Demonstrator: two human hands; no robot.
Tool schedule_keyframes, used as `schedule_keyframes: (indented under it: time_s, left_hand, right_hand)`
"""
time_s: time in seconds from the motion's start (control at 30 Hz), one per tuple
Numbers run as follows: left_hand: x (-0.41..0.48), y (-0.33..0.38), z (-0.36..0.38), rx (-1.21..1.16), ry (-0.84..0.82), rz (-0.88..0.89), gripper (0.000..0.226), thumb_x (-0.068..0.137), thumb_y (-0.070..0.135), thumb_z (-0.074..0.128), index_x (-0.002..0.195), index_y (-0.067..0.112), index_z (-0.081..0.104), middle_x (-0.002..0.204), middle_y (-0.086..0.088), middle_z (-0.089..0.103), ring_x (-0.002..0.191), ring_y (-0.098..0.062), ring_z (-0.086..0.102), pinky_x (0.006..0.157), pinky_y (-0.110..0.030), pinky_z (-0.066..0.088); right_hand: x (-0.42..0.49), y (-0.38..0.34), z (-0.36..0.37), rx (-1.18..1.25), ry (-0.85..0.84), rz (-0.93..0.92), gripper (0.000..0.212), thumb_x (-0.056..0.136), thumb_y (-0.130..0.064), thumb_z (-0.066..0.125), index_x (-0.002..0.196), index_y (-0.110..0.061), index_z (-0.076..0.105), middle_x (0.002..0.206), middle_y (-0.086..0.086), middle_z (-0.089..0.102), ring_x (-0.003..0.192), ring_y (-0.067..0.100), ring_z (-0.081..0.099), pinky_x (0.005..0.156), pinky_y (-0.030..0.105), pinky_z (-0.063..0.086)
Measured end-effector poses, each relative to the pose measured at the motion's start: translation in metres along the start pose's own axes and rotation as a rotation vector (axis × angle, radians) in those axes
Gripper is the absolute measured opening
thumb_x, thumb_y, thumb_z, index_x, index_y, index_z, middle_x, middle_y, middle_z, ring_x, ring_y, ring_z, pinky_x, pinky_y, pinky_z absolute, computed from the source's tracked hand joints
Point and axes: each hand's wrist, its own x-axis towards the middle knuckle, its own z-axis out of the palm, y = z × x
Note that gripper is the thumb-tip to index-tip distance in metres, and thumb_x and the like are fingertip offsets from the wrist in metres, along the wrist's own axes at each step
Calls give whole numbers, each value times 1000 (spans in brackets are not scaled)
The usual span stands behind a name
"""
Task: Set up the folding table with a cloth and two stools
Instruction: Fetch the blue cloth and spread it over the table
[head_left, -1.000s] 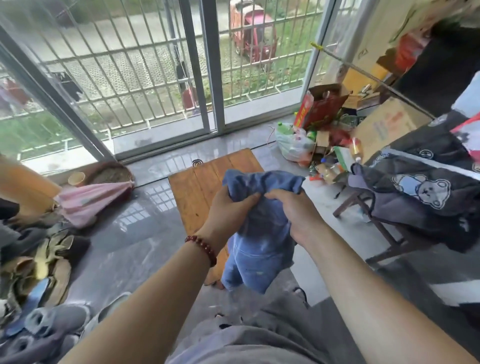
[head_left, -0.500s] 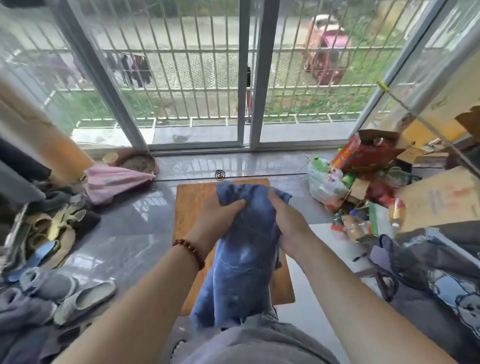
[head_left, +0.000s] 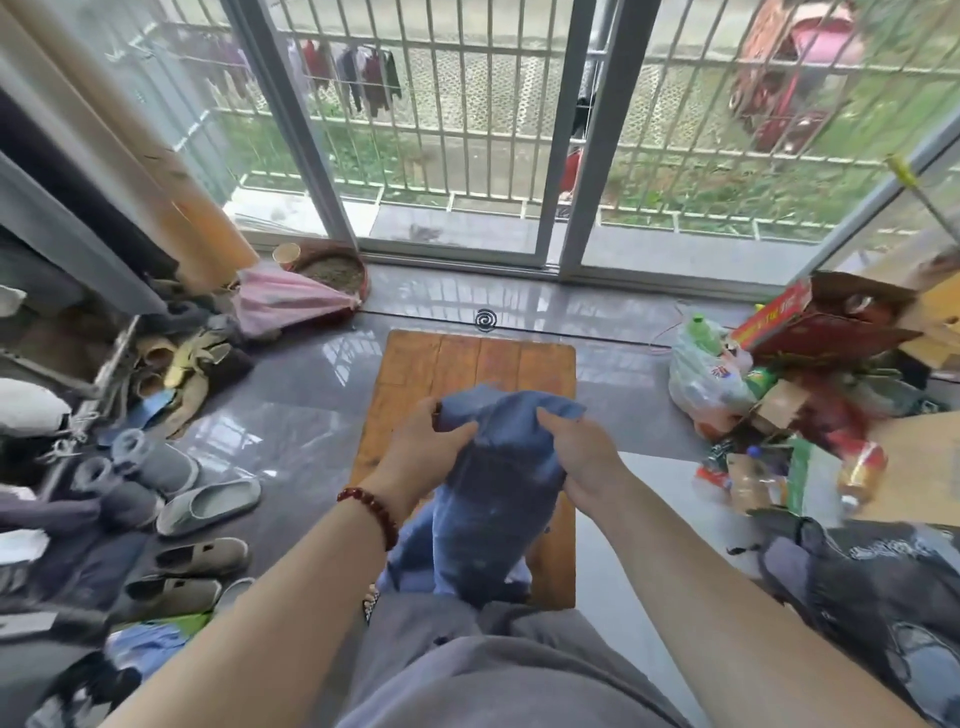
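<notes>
Both hands grip one bunched blue cloth (head_left: 496, 483) above the wooden table (head_left: 467, 364). Left hand (head_left: 423, 452), red bead bracelet (head_left: 371, 512) at its wrist, clutches the cloth's upper left edge. Right hand (head_left: 582, 460) clutches the upper right edge. Cloth hangs crumpled between and below the hands, faintly speckled, covering the table's near end.

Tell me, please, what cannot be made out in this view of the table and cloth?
Head view:
Table legs: hidden beneath its top.
Table's near end: covered by cloth and lap.
Cloth's shape: bunched in the left hand and right hand.
Stools: none identifiable; clutter at right is blurred.
</notes>
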Motion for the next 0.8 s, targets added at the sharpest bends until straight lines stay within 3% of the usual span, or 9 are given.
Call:
schedule_keyframes:
  time_s: [0.1, 0.2, 0.33, 0.43, 0.53, 0.67, 0.73, 0.8]
  left_hand:
    - [3, 1, 1, -24, 40, -2, 20, 82, 14, 68, 99, 13, 58, 86, 7, 62, 82, -10, 60, 68, -19, 46]
    - [7, 2, 10, 23, 38, -8, 22, 79, 14, 69, 98, 12, 59, 87, 4, 65, 88, -16, 63, 75, -28, 49]
    - [1, 17, 18, 166, -302, -42, 59, 52, 35, 68, 105, 11, 60, 98, -6, 68, 93, -20, 65, 82, -39, 54]
    - [-7, 21, 23, 144, -443, -49, 48, 60, 18, 73, 103, 0, 64, 94, -11, 69, 85, -16, 64, 80, -35, 52]
    - [-5, 12, 25, 162, -395, -28, 38, 68, 12, 78, 103, 9, 64, 96, -4, 70, 90, -14, 66, 77, -28, 54]
    - [-5, 8, 36, 260, -251, -13, 37, 63, 25, 67, 97, 11, 61, 93, -3, 68, 89, -17, 64, 74, -30, 51]
    - [-9, 10, 39, 256, -167, 1, 32, 69, 17, 63, 100, 11, 59, 94, -3, 66, 89, -16, 62, 70, -25, 47]
    - [-11, 13, 37, 228, -71, 11, 26, 76, 3, 55, 100, 13, 56, 86, 2, 62, 80, -11, 60, 61, -14, 42]
  right_hand:
    - [3, -3, -4, 15, 70, 4, 35, 88, -27, 64, 114, -5, 61, 111, 17, 65, 99, 33, 63, 90, 48, 52]
    - [1, -7, -11, 147, -8, -18, 14, 90, -18, 62, 99, -10, 67, 109, 18, 68, 101, 32, 64, 89, 43, 53]
    - [-7, -9, -10, 114, -188, -11, 13, 92, -14, 58, 101, -9, 65, 102, 15, 67, 93, 29, 65, 87, 43, 52]
    - [-14, -7, -7, 61, -309, 35, 15, 92, -9, 53, 99, -4, 66, 92, 18, 69, 76, 25, 67, 65, 31, 56]
    - [-19, -6, -11, 165, -390, 103, 18, 94, -12, 49, 100, -5, 65, 93, 20, 66, 78, 23, 65, 60, 27, 55]
    - [-20, -4, -22, 304, -494, 186, 26, 95, -13, 42, 100, 1, 64, 85, 18, 66, 76, 23, 65, 63, 28, 52]
    - [-18, -2, -27, 371, -452, 181, 26, 90, -5, 36, 100, 2, 59, 79, 15, 61, 71, 23, 61, 64, 30, 51]
    - [-14, -2, -31, 409, -377, 158, 37, 84, 5, 28, 109, 3, 56, 92, 18, 62, 82, 27, 62, 74, 32, 54]
